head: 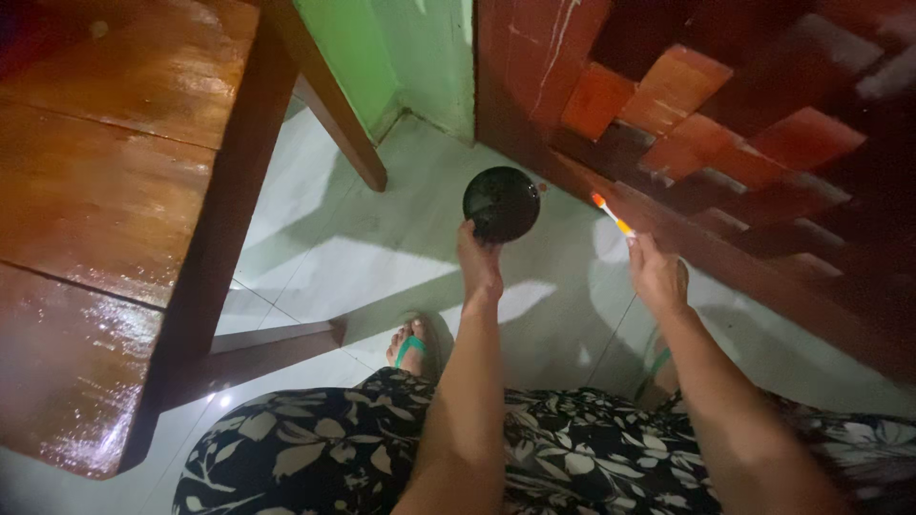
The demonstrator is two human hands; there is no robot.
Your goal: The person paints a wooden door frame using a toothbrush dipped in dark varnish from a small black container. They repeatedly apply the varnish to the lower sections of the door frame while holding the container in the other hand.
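My left hand (pixel 479 262) holds a small round black bowl (pixel 501 203) by its near rim, out in front of me above the pale tiled floor. My right hand (pixel 655 272) grips a thin brush or stick (pixel 612 214) with an orange and white tip, pointing up and to the left toward the red wooden door panel (pixel 668 105). The two hands are about a hand's width apart. My arms reach forward over my black floral-patterned clothing (pixel 572 448).
A glossy brown wooden table (pixel 105 191) fills the left side, with a slanted leg (pixel 334 114) reaching the floor. A green wall (pixel 401 48) stands behind. My foot in a green sandal (pixel 410 345) rests on the white tiles (pixel 363 248).
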